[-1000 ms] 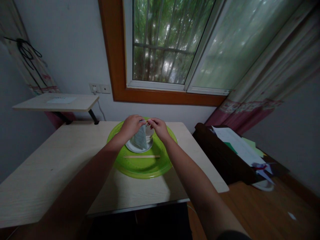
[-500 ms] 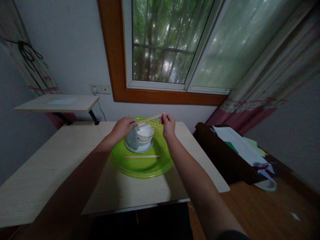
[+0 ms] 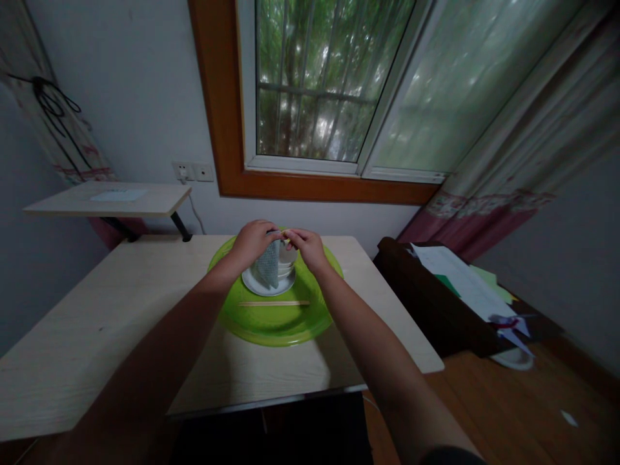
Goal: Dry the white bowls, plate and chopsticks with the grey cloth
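My left hand (image 3: 254,242) is closed on a grey-green cloth (image 3: 268,266), which hangs down from the fingers. My right hand (image 3: 307,247) pinches the end of a pair of chopsticks (image 3: 285,232), close against the left fingers; most of their length is hidden by the hands and cloth. Behind and below the cloth, white bowls (image 3: 287,266) are stacked on a white plate (image 3: 256,288), partly covered from view. These sit on a round green tray (image 3: 281,337). Nearer to me, light wooden chopsticks (image 3: 274,303) lie crosswise on the tray.
The tray rests on a pale wooden table (image 3: 285,371). A small raised shelf (image 3: 106,199) with a paper on it stands at the back left. To the right is a dark box (image 3: 421,297) with papers on top. A window (image 3: 334,84) is beyond the table.
My right hand has slid left and slightly down to meet the left hand, so the chopsticks between them are now mostly hidden. The left hand and cloth have shifted a little right.
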Tool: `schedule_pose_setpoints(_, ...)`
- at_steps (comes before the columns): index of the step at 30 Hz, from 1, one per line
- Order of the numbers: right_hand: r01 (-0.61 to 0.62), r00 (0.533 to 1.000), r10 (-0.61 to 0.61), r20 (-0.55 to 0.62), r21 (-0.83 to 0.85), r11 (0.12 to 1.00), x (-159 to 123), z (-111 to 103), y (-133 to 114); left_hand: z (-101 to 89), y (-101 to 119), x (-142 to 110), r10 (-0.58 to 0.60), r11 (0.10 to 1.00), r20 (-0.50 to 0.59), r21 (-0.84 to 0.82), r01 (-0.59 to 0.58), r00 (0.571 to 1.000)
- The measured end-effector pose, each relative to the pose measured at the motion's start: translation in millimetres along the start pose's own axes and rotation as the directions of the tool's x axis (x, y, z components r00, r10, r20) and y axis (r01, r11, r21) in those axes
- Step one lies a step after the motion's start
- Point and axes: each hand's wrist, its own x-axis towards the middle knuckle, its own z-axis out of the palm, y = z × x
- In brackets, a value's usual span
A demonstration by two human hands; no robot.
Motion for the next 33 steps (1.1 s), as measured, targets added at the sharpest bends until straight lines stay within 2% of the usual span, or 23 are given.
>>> schedule_pose_setpoints(4,0.009,0.998,-0.009,-0.056,0.004,1.000,0,2,-2,2.6,7,2,0.015,1.000,-0.009,-0.008,-0.015,1.000)
schedule_pose_setpoints(9,0.019,0.981,-0.013,-0.194,0.031,0.999,6,-7,9,4.4,-3,-4,0.003,1.000,-0.007,-0.027,-0.003,1.000)
schedule_pose_setpoints(13,0.022,0.906,0.019,-0.422,0.094,0.995,13,-20,18,1.6,-20,-14,-0.021,0.999,0.020,-0.043,0.022,1.000)
schedule_pose_setpoints(16,0.042,0.870,0.040,-0.492,0.155,0.987,15,-26,21,-1.0,-33,-20,-0.046,0.997,0.043,-0.067,0.049,0.998)
schedule_pose_setpoints(19,0.034,0.884,0.057,-0.463,0.187,0.982,15,-25,21,-1.5,-38,-22,-0.055,0.996,0.039,-0.067,0.058,0.998)
schedule_pose_setpoints(22,-0.001,0.918,0.072,-0.389,0.180,0.984,12,-20,19,-0.3,-34,-19,-0.062,0.996,0.028,-0.066,0.064,0.998)
schedule_pose_setpoints(26,-0.054,0.987,0.071,-0.147,0.116,0.992,5,-9,12,2.0,-16,-11,-0.047,0.997,0.004,-0.066,0.047,0.999)
schedule_pose_setpoints(29,-0.046,0.999,0.047,0.000,0.059,0.997,1,-3,5,3.9,-3,-6,-0.019,0.998,-0.017,-0.068,0.017,1.000)
schedule_pose_setpoints(33,-0.043,0.999,0.044,-0.027,0.059,0.997,-1,0,3,5.3,6,-3,-0.006,0.997,-0.027,-0.072,0.004,1.000)
